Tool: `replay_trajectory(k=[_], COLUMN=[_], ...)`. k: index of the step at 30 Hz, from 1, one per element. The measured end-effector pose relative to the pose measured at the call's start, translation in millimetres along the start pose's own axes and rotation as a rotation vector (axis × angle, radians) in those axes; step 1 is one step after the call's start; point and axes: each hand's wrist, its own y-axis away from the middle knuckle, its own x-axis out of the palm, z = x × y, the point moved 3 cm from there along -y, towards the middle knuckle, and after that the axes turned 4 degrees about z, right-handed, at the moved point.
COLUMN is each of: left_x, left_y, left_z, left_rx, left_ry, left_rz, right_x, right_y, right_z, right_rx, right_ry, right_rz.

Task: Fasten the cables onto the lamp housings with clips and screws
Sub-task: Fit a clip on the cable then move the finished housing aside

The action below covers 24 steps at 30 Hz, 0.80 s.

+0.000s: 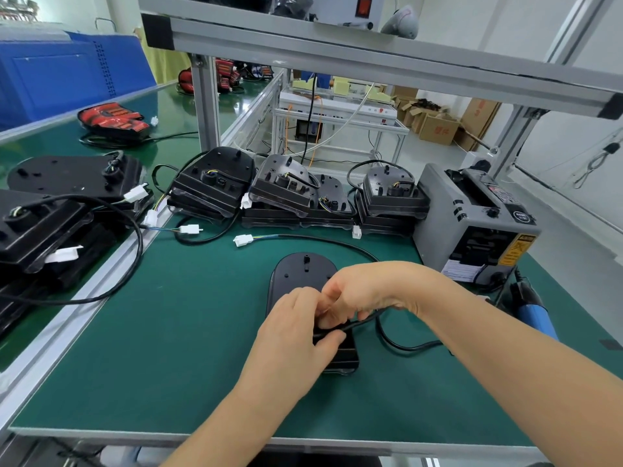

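Lamp housing [303, 269] flat on surface [168, 332]. Left hand [293, 338] fingers pinch black cable [404, 347] against it, right hand [367, 289] fingers curled round it too (white connector [243, 240] lies behind).

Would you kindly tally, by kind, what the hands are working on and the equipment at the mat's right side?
Housing: 1
Cable, held by left hand and right hand: 1
Tape dispenser: 1
Blue tool: 1
Total: 4
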Motion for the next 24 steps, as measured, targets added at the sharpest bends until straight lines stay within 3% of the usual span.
replay_trajectory(k=[14, 19, 24], left_x=[-11, -10, -4], left_y=[1, 12, 17], left_z=[0, -12, -7], left_rx=[-0.051, 0.240, 0.279], left_ry=[0.060, -0.190, -0.282], left_rz=[0.085, -0.010, -0.034], right_x=[3, 1, 0], right_y=[2, 1, 0], right_z=[-11, -4, -3], right_rx=[-0.037, -0.033, -0.040], right_ry=[-0.062, -0.019, -0.010], right_rz=[-0.073, -0.023, 0.002])
